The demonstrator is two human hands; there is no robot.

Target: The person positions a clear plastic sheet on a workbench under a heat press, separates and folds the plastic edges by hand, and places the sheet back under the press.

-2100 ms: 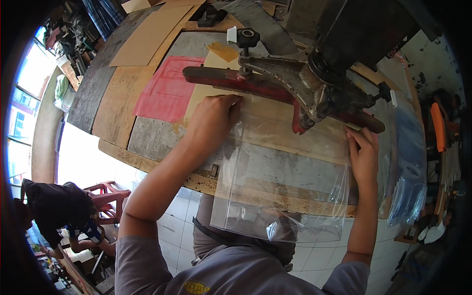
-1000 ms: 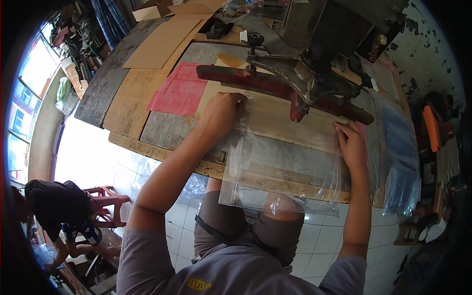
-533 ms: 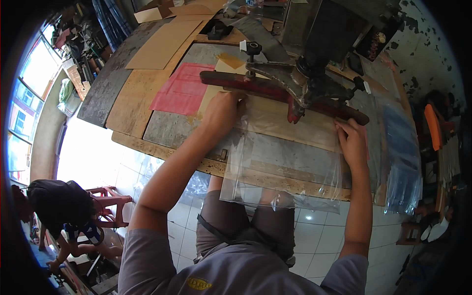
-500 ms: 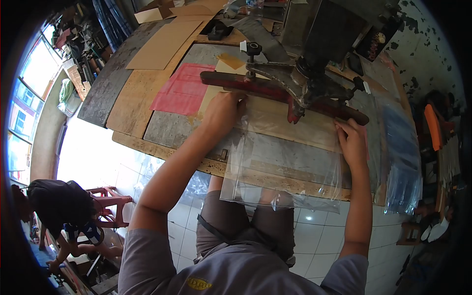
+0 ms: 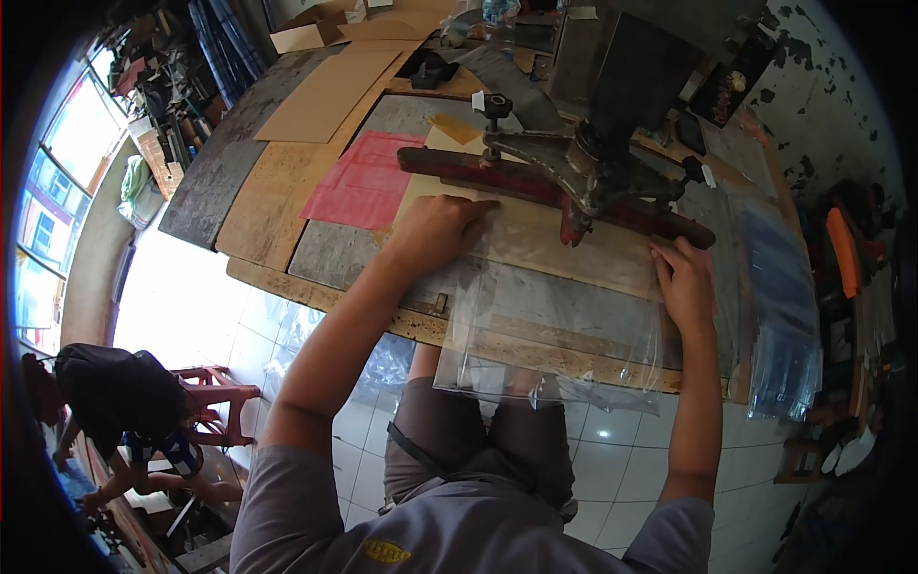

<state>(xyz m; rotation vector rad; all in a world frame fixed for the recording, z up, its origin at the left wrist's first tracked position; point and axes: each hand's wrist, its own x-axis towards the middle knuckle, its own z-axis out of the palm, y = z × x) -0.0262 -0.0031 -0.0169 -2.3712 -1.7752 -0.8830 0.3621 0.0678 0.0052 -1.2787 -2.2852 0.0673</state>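
Note:
A clear plastic sheet point(image 5: 564, 330) lies across the machine bed and hangs over the front table edge towards my lap. My left hand point(image 5: 438, 234) is at its upper left corner, index finger stretched along the sheet and the other fingers curled on its edge. At the upper right edge, my right hand point(image 5: 683, 282) pinches the sheet between thumb and fingers. Just beyond both hands runs the dark red press bar point(image 5: 469, 171), held by a metal bracket point(image 5: 545, 148). Beneath the sheet shows a pale yellowish strip point(image 5: 535, 225) on the grey bed.
Pink sheet material point(image 5: 359, 182) lies left of the bar. Brown cardboard point(image 5: 330, 96) rests farther left. A stack of clear plastic sleeves point(image 5: 779, 316) drapes over the right edge. Another person point(image 5: 124, 411) bends down at lower left beside a red stool point(image 5: 220, 397).
My left hand has drawn back slightly from the press bar, its index finger now pointing right along the sheet. My right hand stays nearly in place. The view has shifted a little.

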